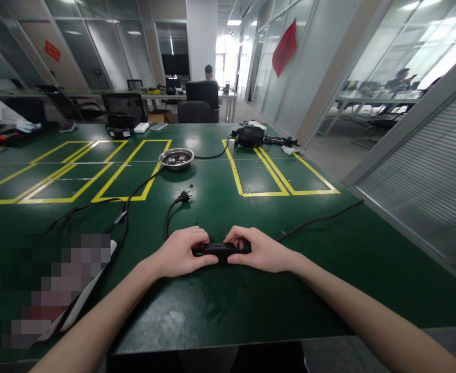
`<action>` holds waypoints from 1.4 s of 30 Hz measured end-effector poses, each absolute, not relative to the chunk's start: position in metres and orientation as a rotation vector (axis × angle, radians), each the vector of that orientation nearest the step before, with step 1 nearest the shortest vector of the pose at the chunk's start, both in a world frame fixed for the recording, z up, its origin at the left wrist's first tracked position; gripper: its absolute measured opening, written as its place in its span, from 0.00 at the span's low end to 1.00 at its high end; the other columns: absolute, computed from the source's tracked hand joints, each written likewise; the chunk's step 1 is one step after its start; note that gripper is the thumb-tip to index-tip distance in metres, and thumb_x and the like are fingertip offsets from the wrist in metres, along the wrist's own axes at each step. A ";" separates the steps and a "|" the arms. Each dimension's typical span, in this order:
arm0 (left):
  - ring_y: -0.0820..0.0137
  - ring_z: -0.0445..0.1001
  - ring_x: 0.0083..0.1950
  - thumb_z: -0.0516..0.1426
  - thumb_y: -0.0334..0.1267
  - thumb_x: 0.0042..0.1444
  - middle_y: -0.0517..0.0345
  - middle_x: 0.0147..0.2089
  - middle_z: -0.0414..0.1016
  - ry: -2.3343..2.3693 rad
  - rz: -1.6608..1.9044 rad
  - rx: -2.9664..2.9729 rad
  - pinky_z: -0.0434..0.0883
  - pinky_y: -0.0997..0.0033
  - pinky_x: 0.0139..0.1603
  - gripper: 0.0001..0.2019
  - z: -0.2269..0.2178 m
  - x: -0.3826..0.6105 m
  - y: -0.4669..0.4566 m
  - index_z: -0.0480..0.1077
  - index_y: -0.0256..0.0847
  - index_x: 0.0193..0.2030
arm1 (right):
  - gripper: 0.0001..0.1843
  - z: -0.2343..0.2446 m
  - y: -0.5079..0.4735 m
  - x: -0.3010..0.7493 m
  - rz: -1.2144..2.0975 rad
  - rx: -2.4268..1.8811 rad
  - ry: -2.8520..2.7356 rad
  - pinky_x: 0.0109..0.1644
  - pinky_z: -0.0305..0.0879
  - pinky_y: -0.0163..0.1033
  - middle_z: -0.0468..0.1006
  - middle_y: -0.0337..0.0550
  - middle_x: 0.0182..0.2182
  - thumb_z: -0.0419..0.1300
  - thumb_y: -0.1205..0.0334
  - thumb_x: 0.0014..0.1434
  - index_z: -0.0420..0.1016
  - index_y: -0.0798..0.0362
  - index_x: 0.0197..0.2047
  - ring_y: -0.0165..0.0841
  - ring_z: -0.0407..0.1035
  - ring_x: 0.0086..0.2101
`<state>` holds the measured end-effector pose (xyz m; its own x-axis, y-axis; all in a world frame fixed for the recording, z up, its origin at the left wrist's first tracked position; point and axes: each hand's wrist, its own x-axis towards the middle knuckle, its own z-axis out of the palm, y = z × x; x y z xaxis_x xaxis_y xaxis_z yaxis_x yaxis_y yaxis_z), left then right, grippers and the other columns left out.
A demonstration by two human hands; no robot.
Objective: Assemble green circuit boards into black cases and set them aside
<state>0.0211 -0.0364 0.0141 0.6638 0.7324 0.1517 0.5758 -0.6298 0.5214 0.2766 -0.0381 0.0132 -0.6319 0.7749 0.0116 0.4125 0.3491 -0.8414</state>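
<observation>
- Head view: left hand (183,253) and right hand (262,250) both grip a black block (222,252) over the table's (251,311) near middle.
- Just beyond: upturned plug (184,197); farther, metal bowl (176,167).
- Dark cable (321,218) behind right hand.

The light is soft; it comes from a ceiling lamp (234,23) and from the far window (221,63), which is overexposed. The counter (321,290) carries pale glare. Edge distortion tilts the glass walls (109,54); lower left is pixelated.
</observation>
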 end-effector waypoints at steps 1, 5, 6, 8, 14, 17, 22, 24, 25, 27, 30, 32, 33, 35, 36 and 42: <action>0.70 0.66 0.32 0.62 0.52 0.63 0.62 0.30 0.67 1.013 0.511 2.442 0.59 0.71 0.33 0.20 0.015 0.021 -0.036 0.64 0.40 0.29 | 0.12 0.012 -0.038 0.277 1.185 -1.029 -2.203 0.37 0.65 0.35 0.77 0.36 0.31 0.69 0.59 0.59 0.75 0.53 0.44 0.31 0.70 0.32; 0.70 0.65 0.31 0.62 0.49 0.63 0.62 0.30 0.67 1.025 0.543 2.444 0.59 0.72 0.33 0.18 0.015 0.020 -0.037 0.65 0.40 0.30 | 0.07 0.005 -0.038 0.276 1.007 -1.012 -2.226 0.37 0.65 0.36 0.78 0.38 0.32 0.66 0.60 0.62 0.75 0.53 0.41 0.31 0.70 0.31; 0.70 0.66 0.31 0.62 0.49 0.62 0.62 0.30 0.67 1.034 0.540 2.447 0.59 0.72 0.33 0.17 0.015 0.021 -0.037 0.66 0.40 0.30 | 0.06 0.003 -0.039 0.275 0.937 -1.010 -2.235 0.37 0.64 0.36 0.78 0.39 0.32 0.66 0.60 0.62 0.75 0.53 0.40 0.31 0.70 0.31; 0.70 0.67 0.31 0.63 0.47 0.62 0.62 0.31 0.69 1.066 0.539 2.459 0.60 0.72 0.32 0.14 0.013 0.024 -0.039 0.67 0.40 0.32 | 0.07 0.000 -0.040 0.273 0.789 -1.002 -2.249 0.37 0.63 0.36 0.78 0.39 0.32 0.67 0.60 0.61 0.75 0.53 0.40 0.32 0.70 0.32; 0.68 0.70 0.33 0.64 0.53 0.61 0.60 0.33 0.72 1.142 0.554 2.564 0.61 0.71 0.33 0.18 0.006 0.038 -0.043 0.68 0.40 0.34 | 0.10 -0.004 -0.044 0.266 0.461 -0.990 -2.300 0.32 0.58 0.35 0.74 0.38 0.27 0.68 0.58 0.62 0.73 0.52 0.34 0.31 0.68 0.28; 0.67 0.71 0.34 0.63 0.56 0.61 0.60 0.33 0.73 1.155 0.566 2.560 0.62 0.71 0.33 0.20 0.006 0.039 -0.043 0.69 0.40 0.35 | 0.11 -0.004 -0.044 0.264 0.416 -0.929 -2.307 0.34 0.60 0.36 0.75 0.39 0.29 0.64 0.58 0.66 0.72 0.52 0.33 0.31 0.68 0.29; 0.68 0.73 0.35 0.58 0.51 0.67 0.59 0.35 0.76 1.108 0.575 2.444 0.65 0.71 0.35 0.15 0.014 0.033 -0.042 0.72 0.40 0.39 | 0.14 0.001 -0.041 0.266 0.545 -0.861 -2.291 0.38 0.65 0.37 0.76 0.42 0.31 0.59 0.57 0.71 0.73 0.52 0.33 0.33 0.71 0.33; 0.68 0.74 0.36 0.57 0.49 0.69 0.58 0.37 0.77 1.086 0.546 2.433 0.67 0.70 0.37 0.14 0.017 0.029 -0.041 0.74 0.40 0.42 | 0.13 0.004 -0.039 0.269 0.633 -0.859 -2.296 0.40 0.66 0.38 0.77 0.43 0.33 0.58 0.57 0.72 0.74 0.53 0.35 0.34 0.71 0.35; 0.67 0.75 0.37 0.56 0.48 0.69 0.57 0.38 0.78 1.076 0.533 2.432 0.68 0.70 0.38 0.14 0.017 0.028 -0.040 0.74 0.40 0.44 | 0.12 0.005 -0.038 0.271 0.678 -0.860 -2.303 0.41 0.67 0.39 0.77 0.43 0.34 0.58 0.58 0.71 0.75 0.53 0.37 0.34 0.71 0.35; 0.66 0.76 0.40 0.54 0.46 0.70 0.55 0.41 0.79 1.055 0.516 2.430 0.70 0.69 0.40 0.13 0.017 0.025 -0.040 0.74 0.40 0.47 | 0.08 0.007 -0.037 0.275 0.756 -0.864 -2.337 0.41 0.68 0.39 0.78 0.44 0.36 0.60 0.58 0.70 0.77 0.53 0.44 0.34 0.71 0.35; 0.65 0.78 0.44 0.53 0.43 0.71 0.53 0.44 0.80 1.028 0.493 2.415 0.72 0.68 0.45 0.11 0.014 0.023 -0.039 0.74 0.40 0.50 | 0.14 0.009 -0.038 0.279 0.809 -0.875 -2.383 0.40 0.68 0.39 0.79 0.44 0.39 0.64 0.60 0.65 0.76 0.52 0.53 0.34 0.71 0.35; 0.64 0.78 0.45 0.55 0.42 0.70 0.53 0.45 0.80 1.038 0.496 2.398 0.72 0.67 0.46 0.10 0.014 0.024 -0.039 0.74 0.40 0.50 | 0.15 0.010 -0.039 0.279 0.839 -0.896 -2.351 0.41 0.68 0.38 0.80 0.43 0.39 0.66 0.61 0.63 0.77 0.52 0.53 0.33 0.72 0.35; 0.64 0.78 0.45 0.57 0.43 0.68 0.53 0.45 0.80 1.053 0.502 2.395 0.73 0.67 0.46 0.10 0.014 0.025 -0.040 0.74 0.40 0.50 | 0.14 0.010 -0.040 0.278 0.862 -0.915 -2.318 0.40 0.68 0.38 0.80 0.43 0.39 0.66 0.61 0.63 0.77 0.51 0.51 0.33 0.72 0.35; 0.63 0.79 0.45 0.62 0.47 0.64 0.53 0.45 0.81 1.084 0.508 2.405 0.73 0.66 0.45 0.13 0.015 0.026 -0.040 0.74 0.40 0.50 | 0.11 0.012 -0.041 0.275 0.902 -0.954 -2.266 0.40 0.68 0.37 0.81 0.42 0.39 0.65 0.61 0.63 0.78 0.51 0.49 0.33 0.72 0.34; 0.62 0.79 0.44 0.64 0.48 0.62 0.53 0.45 0.81 1.091 0.511 2.418 0.73 0.66 0.45 0.16 0.015 0.027 -0.041 0.74 0.40 0.49 | 0.10 0.012 -0.041 0.274 0.911 -0.972 -2.251 0.40 0.68 0.37 0.81 0.42 0.39 0.63 0.61 0.65 0.77 0.51 0.49 0.33 0.72 0.34; 0.61 0.80 0.49 0.63 0.44 0.64 0.49 0.52 0.81 0.971 0.681 2.664 0.76 0.64 0.49 0.21 0.009 0.028 -0.043 0.68 0.42 0.61 | 0.12 0.012 -0.040 0.272 1.015 -0.998 -2.112 0.36 0.65 0.36 0.77 0.40 0.32 0.53 0.55 0.71 0.73 0.52 0.48 0.33 0.69 0.32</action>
<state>0.0282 -0.0425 0.0092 0.6733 0.6529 0.3470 0.5484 -0.7558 0.3578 0.2719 -0.0404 0.0117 -0.5476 0.8174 0.1787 0.3710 0.4286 -0.8238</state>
